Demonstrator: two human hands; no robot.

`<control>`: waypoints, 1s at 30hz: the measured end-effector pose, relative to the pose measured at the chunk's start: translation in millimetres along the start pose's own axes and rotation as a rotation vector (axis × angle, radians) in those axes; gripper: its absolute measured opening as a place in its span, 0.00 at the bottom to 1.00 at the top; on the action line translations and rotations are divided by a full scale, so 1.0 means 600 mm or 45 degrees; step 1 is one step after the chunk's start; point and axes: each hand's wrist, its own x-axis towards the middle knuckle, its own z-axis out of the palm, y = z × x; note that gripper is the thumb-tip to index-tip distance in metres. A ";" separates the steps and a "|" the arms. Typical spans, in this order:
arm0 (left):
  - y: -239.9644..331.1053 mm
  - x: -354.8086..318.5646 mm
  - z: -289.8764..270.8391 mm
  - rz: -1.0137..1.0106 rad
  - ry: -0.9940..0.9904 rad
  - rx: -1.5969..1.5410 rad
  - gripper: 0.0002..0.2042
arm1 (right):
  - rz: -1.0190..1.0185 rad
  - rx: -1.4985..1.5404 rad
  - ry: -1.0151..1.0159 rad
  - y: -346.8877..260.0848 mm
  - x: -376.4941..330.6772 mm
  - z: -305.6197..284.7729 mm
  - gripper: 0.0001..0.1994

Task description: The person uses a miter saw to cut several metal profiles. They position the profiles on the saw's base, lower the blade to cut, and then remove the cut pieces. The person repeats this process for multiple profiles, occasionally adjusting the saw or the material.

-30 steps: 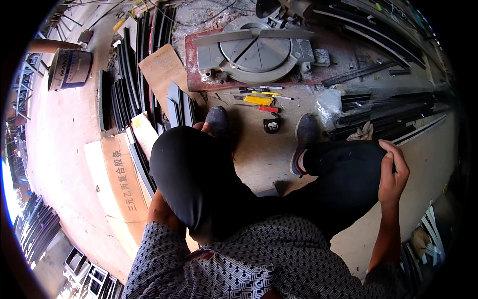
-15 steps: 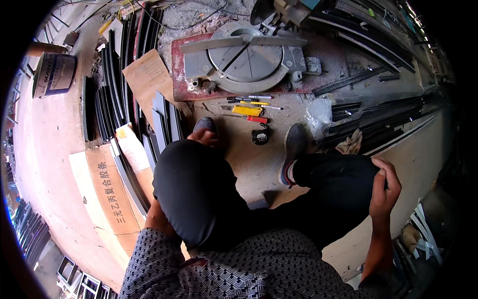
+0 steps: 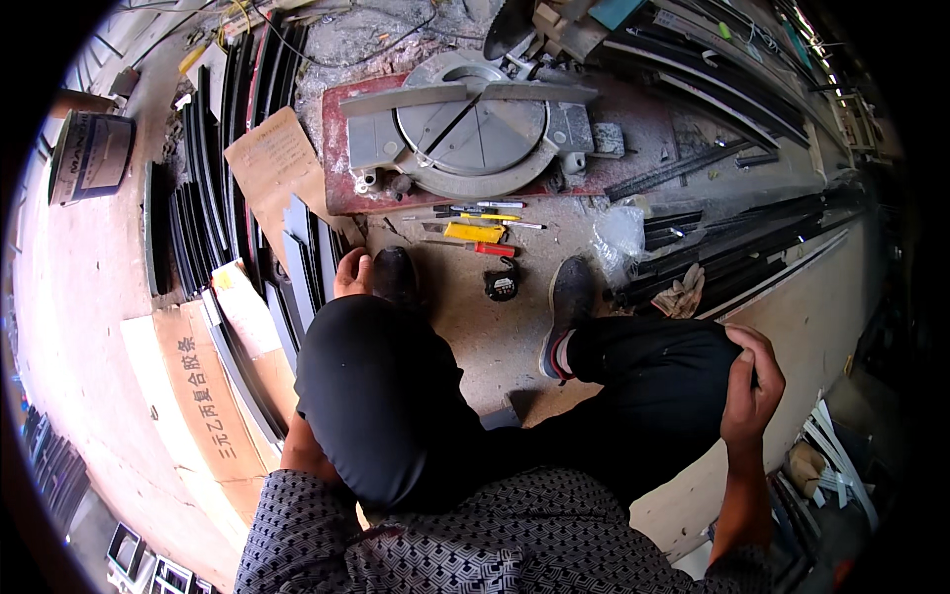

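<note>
the left hand (image 3: 352,274) is near grey strips (image 3: 301,238); its half-hidden grip one cannot tell. the right hand (image 3: 752,386), released, rests on the knee (image 3: 698,353). thin strips need careful handling.

The person wears a black-and-pale shirt with a repeating geometric print (image 3: 554,530), its sleeves (image 3: 292,525) stopping short of the wrists, plain black cloth trousers (image 3: 376,396), and dark, round-toed shoes (image 3: 572,292), the right one edged in red near the ankle.
</note>
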 end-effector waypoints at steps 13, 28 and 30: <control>-0.047 0.026 -0.027 -0.179 -0.175 0.339 0.20 | -0.064 -0.014 0.014 -0.015 0.009 0.005 0.14; 0.007 -0.040 -0.030 -0.410 -0.425 -0.074 0.28 | -0.138 0.000 0.018 -0.020 0.013 0.016 0.12; -0.002 -0.044 -0.039 -0.368 -0.394 -0.080 0.27 | -0.148 0.003 0.015 -0.025 0.014 0.016 0.12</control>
